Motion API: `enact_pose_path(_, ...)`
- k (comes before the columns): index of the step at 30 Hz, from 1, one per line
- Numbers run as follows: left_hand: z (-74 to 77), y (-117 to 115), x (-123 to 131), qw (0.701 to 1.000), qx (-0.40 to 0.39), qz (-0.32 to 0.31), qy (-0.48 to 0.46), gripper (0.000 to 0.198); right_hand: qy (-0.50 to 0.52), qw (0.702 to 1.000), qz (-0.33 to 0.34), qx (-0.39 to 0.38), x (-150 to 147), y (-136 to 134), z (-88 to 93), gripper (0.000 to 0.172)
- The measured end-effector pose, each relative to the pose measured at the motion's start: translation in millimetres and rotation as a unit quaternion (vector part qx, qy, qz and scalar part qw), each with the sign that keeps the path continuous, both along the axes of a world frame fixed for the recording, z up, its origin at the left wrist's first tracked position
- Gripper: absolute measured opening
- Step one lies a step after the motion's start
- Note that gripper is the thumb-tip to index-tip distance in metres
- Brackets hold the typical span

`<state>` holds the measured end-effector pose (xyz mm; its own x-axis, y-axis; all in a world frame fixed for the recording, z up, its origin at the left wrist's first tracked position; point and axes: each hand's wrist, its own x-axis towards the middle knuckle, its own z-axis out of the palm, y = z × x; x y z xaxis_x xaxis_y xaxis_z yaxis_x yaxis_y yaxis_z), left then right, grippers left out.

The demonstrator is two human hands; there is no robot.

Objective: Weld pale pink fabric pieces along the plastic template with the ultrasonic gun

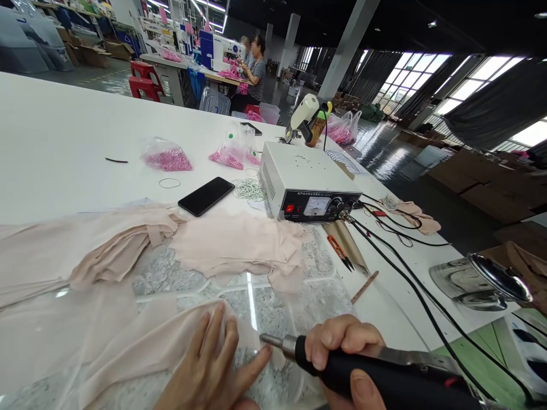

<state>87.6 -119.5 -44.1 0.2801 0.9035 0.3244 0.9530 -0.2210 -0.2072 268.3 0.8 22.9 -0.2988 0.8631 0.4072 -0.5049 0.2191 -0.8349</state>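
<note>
My left hand [213,359] lies flat with fingers stretched, pressing a thin beige piece of fabric [141,353] onto the clear, stone-patterned mat [314,324]. Wrapped around the black handpiece of a corded spot welder [384,376] is my right hand [348,347]. The handpiece's metal tip [273,341] points left, close to my left index finger and the fabric's edge. Whether the tip touches the fabric, I cannot tell. Beyond my hands lie a stack of beige fabric pieces [235,245] and a gathered beige pile [123,245].
A white control box [316,171] stands behind, with black cables [410,273] running right. Orange thread snips [339,252], a phone [207,196], rubber bands [248,189], bags of pink bits [166,156] and a steel cup [474,282] are on the white table [64,131]. People sit at sewing machines beyond.
</note>
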Motion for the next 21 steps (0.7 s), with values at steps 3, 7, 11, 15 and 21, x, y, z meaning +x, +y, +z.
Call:
enact_pose_path(3,-1.7,1,-2,1.000,0.014,-0.002,0.001,0.108,-0.003,1.000,-0.004,-0.002,-2,2,1.0,0.012)
enact_pose_path(7,-2.9,0,-4,1.000,0.025,0.005,-0.006,0.103,0.008,1.000,-0.005,0.007,-8,2,3.2,0.013)
enact_pose_path(11,-5.1,-1,-2,0.999,0.041,0.006,-0.019,0.098,0.006,1.000,-0.003,0.005,-13,2,1.5,0.013)
enact_pose_path(15,-4.9,1,1,0.997,0.066,0.027,-0.036,0.098,0.001,1.000,-0.009,0.011,-16,3,-2.7,0.014)
enact_pose_path(21,9.4,2,-8,0.998,0.059,-0.012,0.034,0.078,-0.014,1.000,0.002,0.019,-16,3,-4.6,0.011)
